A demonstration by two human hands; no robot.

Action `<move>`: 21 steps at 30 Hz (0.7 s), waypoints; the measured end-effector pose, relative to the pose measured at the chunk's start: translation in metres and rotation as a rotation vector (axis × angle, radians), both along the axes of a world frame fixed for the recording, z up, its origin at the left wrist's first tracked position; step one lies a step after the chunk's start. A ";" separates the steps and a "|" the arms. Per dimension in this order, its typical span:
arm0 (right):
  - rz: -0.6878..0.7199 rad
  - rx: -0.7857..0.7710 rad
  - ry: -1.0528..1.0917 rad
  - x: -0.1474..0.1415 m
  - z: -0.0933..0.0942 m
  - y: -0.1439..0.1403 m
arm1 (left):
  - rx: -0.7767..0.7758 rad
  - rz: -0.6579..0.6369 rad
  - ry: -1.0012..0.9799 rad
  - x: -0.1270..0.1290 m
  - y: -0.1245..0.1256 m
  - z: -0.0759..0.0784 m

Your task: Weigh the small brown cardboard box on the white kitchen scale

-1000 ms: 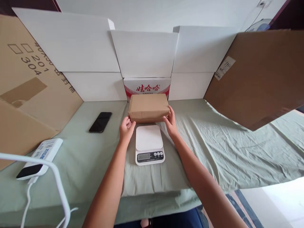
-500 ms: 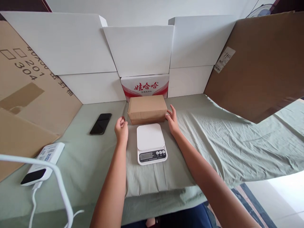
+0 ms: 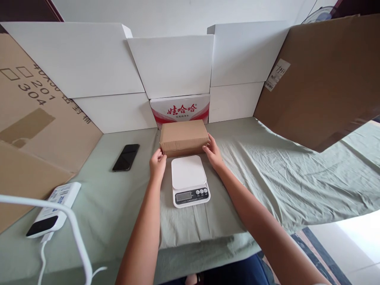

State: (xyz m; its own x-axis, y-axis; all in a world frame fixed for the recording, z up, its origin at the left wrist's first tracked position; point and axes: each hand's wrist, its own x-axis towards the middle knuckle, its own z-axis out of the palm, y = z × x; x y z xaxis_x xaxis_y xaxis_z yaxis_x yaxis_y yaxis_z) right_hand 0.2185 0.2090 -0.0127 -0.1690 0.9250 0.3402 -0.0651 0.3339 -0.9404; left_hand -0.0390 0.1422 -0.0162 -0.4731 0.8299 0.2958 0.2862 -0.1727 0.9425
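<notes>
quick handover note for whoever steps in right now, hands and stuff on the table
Left hand: fingers at the left front corner of the brown cardboard parcel.
Right hand: touching the parcel's right front corner.
Neither hand has lifted it; it lies on the green cloth, just behind the white digital kitchen scale.
Done: hands placed at the parcel.
Left: scale platform is bare, nothing weighed.
Black phone lies to the left.

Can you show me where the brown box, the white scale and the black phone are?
Brown cardboard box (image 3: 183,135): head view, on its top face.
White kitchen scale (image 3: 187,171): head view, on its weighing plate.
Flat black phone (image 3: 126,157): head view, on its dark screen.
</notes>
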 end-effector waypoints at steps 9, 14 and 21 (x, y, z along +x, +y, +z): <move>-0.049 0.205 0.020 -0.003 0.006 -0.012 | 0.087 0.022 0.025 0.014 -0.013 0.016; -0.135 0.288 -0.081 0.012 0.017 -0.043 | 0.200 0.056 -0.029 0.020 -0.050 0.017; -0.077 0.250 -0.130 0.047 -0.008 -0.119 | 0.092 0.072 -0.076 0.034 -0.144 -0.009</move>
